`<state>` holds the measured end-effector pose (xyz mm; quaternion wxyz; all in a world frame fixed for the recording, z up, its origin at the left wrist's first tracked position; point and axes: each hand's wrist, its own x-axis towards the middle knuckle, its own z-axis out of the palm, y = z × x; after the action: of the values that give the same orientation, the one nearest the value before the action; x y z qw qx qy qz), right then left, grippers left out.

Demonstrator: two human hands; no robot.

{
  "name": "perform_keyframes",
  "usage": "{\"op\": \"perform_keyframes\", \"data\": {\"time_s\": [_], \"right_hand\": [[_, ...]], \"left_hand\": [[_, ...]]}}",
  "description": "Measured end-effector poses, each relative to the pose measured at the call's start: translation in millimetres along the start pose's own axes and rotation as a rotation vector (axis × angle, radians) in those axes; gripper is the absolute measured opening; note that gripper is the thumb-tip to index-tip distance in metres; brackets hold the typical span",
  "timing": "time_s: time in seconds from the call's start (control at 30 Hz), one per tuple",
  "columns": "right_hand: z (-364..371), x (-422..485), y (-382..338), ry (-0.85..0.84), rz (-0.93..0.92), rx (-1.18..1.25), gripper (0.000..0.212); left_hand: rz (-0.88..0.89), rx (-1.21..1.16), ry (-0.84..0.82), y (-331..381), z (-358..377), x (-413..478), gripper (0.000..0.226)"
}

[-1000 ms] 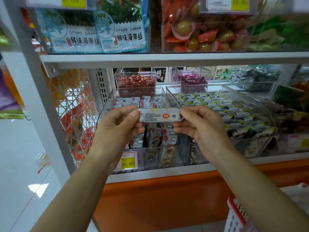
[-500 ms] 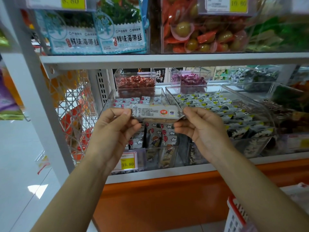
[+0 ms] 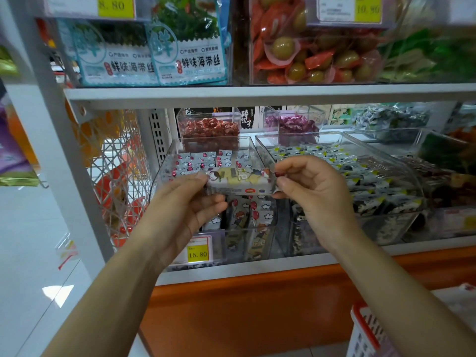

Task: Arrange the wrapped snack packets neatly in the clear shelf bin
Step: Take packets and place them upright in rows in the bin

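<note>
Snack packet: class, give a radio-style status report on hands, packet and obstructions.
Left hand and right hand each pinch one end. Snack packet held level before the clear bin, not yet placed. Nothing seen in the way.

Single head-worn wide-angle view, aimed forward and slightly down, held close to shelf [image 3: 257, 94] at arm's reach.

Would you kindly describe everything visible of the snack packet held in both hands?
The snack packet is a long bar in glossy, plastic-looking wrap, pale with a cartoon figure, yellowish patches and a small red mark near its lower edge. It lies roughly level, held lengthwise in front of the clear bin of matching packets. The left hand pinches its left end, the right hand its right end.
</note>
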<state>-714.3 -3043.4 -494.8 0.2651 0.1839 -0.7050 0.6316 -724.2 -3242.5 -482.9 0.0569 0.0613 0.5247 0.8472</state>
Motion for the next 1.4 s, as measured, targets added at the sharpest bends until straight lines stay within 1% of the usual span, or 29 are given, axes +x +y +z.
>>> {"op": "perform_keyframes", "data": {"time_s": [0.1, 0.17, 0.23, 0.3, 0.33, 0.4, 0.47, 0.6, 0.67, 0.77, 0.8, 0.93, 1.03, 1.13, 1.2, 1.23, 1.27, 1.3, 1.33, 1.4], "right_hand": [[1, -1, -1, -0.007, -0.040, -0.120, 0.043], [2, -1, -2, 0.002, -0.043, -0.146, 0.043], [3, -2, -2, 0.006, 0.000, -0.096, 0.034], [4, -2, -2, -0.019, 0.099, 0.028, 0.023], [5, -3, -1, -0.039, 0.145, 0.078, 0.021], [8, -5, 1, -0.074, 0.164, 0.051, 0.022], [11, -7, 1, -0.093, 0.138, -0.018, 0.023], [12, -5, 0, -0.096, 0.115, -0.038, 0.028], [12, -6, 1, -0.092, 0.125, -0.033, 0.024], [14, -8, 1, -0.055, 0.114, -0.113, 0.007], [14, -7, 0, -0.043, 0.122, -0.110, 0.004], [13, -5, 0, 0.038, 0.124, -0.105, 0.017], [13, -6, 2, 0.069, 0.097, -0.117, 0.021], [12, -5, 2, 0.037, 0.123, -0.115, 0.017], [11, -4, 1, -0.018, 0.181, 0.018, 0.008], [10, -4, 1, -0.039, 0.201, 0.085, 0.012], [9, -5, 1, -0.052, 0.203, 0.117, 0.021], [9, -5, 1, -0.055, 0.188, 0.104, 0.028], [10, -5, 0, -0.048, 0.174, 0.091, 0.031], [12, -4, -2, -0.011, 0.158, 0.113, 0.027]], "left_hand": [[0.014, 0.058, -0.048, -1, -1, 0, 0.013], [0.054, 0.099, -0.069, -3, -2, 0, 0.019], [0.097, 0.116, -0.082, -2, -3, 0, 0.026], [0.134, 0.147, -0.115, -1, -3, -1, 0.030], [0.148, 0.170, -0.140, -1, -3, -2, 0.031], [0.167, 0.211, -0.189, -3, 0, -4, 0.033], [0.173, 0.215, -0.220, -4, 3, -6, 0.037], [0.167, 0.262, -0.181, -5, 6, -7, 0.054], [0.182, 0.327, -0.159, -6, 7, -7, 0.056], [0.218, 0.455, -0.158, -7, 8, -8, 0.053], [0.230, 0.492, -0.160, -7, 9, -9, 0.052], [0.288, 0.593, -0.188, -10, 11, -10, 0.047], [0.313, 0.645, -0.204, -11, 13, -9, 0.046], [0.334, 0.659, -0.157, -13, 10, -7, 0.037], [0.338, 0.622, -0.088, -14, 8, -5, 0.026], [0.325, 0.574, -0.064, -13, 8, -5, 0.023], [0.312, 0.536, -0.048, -13, 8, -4, 0.021], [0.308, 0.527, -0.038, -12, 7, -4, 0.021], [0.319, 0.557, -0.027, -13, 7, -4, 0.021], [0.393, 0.736, 0.000, -14, 5, -3, 0.024]]}}
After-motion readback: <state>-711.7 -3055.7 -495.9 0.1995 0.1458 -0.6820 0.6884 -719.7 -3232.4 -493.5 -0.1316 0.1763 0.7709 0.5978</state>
